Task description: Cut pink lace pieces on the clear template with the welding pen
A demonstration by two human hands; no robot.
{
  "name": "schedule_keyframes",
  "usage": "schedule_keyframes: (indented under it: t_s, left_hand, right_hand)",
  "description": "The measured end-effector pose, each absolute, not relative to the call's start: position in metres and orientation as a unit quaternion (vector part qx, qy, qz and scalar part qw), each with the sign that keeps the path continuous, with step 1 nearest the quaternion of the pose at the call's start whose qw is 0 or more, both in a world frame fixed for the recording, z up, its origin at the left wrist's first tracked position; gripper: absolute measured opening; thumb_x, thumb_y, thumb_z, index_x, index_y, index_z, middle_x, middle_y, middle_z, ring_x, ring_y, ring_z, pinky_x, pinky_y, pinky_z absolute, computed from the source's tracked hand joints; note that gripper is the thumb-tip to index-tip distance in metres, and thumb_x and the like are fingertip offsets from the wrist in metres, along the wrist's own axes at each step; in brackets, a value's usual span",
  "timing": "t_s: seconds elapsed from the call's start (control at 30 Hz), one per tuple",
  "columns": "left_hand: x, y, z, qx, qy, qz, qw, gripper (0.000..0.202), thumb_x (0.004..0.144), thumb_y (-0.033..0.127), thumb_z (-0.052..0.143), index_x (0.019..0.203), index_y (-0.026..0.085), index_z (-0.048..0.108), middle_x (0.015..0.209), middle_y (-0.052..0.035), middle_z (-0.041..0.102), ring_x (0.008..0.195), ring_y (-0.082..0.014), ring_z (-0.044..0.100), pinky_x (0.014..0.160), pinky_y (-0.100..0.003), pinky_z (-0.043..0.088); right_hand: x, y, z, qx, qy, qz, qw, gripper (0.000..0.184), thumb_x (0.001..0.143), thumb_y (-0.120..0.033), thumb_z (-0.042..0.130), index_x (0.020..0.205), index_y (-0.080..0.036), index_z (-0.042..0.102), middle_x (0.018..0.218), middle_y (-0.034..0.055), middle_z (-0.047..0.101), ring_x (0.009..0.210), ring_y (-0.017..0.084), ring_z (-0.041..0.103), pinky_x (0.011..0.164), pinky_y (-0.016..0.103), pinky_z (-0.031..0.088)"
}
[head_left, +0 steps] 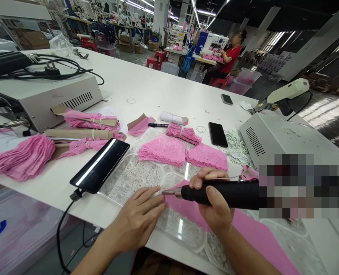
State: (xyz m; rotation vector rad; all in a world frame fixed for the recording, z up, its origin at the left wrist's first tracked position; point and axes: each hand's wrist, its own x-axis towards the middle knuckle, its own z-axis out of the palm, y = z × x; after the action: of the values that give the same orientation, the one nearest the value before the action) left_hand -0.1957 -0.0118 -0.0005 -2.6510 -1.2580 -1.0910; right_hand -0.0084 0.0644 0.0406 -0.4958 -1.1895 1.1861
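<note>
Evidently mid-piece: a pink fabric strip lies under the metal tip of a black handpiece, with shaped pieces stacked beyond.
The right hand is wrapped firmly round the handpiece; the left hand, fingers outstretched and gripping nothing, lies flat just beside the tip. The strip rests on a clear patterned board and trails toward the lower right, so much of it looks unworked, though whether the tip has parted it cannot be told. Two neat scalloped stacks, a left one and a right one, appear finished; behind them, a tied pink bundle seems further along, already bound.
</note>
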Motion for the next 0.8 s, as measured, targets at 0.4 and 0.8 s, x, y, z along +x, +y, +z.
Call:
schedule_keyframes:
  t_s: [0.4, 0.8]
  left_hand:
    - [-0.198, -0.012, -0.001, -0.851, -0.396, -0.343, -0.004, 0.033, 0.09, 0.004, 0.047, 0.117, 0.014, 0.061, 0.117, -0.0112, 0.068, 0.128, -0.0265, 0.05, 0.098, -0.043, 0.049]
    - [-0.19, -0.001, -0.005, -0.858, -0.366, -0.359, 0.032, 0.034, 0.089, 0.008, 0.052, 0.121, 0.015, 0.062, 0.121, -0.009, 0.066, 0.12, -0.0238, 0.056, 0.102, -0.035, 0.044]
  right_hand:
    - [-0.004, 0.066, 0.053, -0.247, -0.484, 0.512, 0.665, 0.008, 0.077, -0.024, 0.06, 0.085, -0.024, 0.059, 0.086, 0.0, 0.057, 0.061, 0.01, 0.054, 0.06, 0.033, 0.052]
    - [0.14, 0.067, 0.08, -0.36, -0.426, 0.319, 0.766, 0.01, 0.068, -0.026, 0.057, 0.077, -0.021, 0.057, 0.082, 0.0, 0.053, 0.056, 0.01, 0.048, 0.054, 0.031, 0.044]
